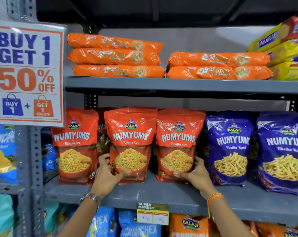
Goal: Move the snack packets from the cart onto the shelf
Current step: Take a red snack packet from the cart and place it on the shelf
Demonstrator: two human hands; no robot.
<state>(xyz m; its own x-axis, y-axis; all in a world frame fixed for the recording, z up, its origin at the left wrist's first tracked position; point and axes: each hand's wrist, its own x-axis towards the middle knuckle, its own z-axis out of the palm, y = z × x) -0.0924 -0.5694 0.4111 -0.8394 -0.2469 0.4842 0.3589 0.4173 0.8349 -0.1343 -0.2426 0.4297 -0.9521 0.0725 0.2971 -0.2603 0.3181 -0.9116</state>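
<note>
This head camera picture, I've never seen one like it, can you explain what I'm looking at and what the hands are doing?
The one picture comes from a camera worn on a person's head, looking forward and down at a shop shelf. No machine is here, only two bare hands. The left hand grips the middle red packet, and the right hand grips the red packet beside it; both stand upright on the grey shelf. Another red packet stands to their left and purple packets to their right. Orange biscuit rolls lie stacked on the shelf above.
</note>
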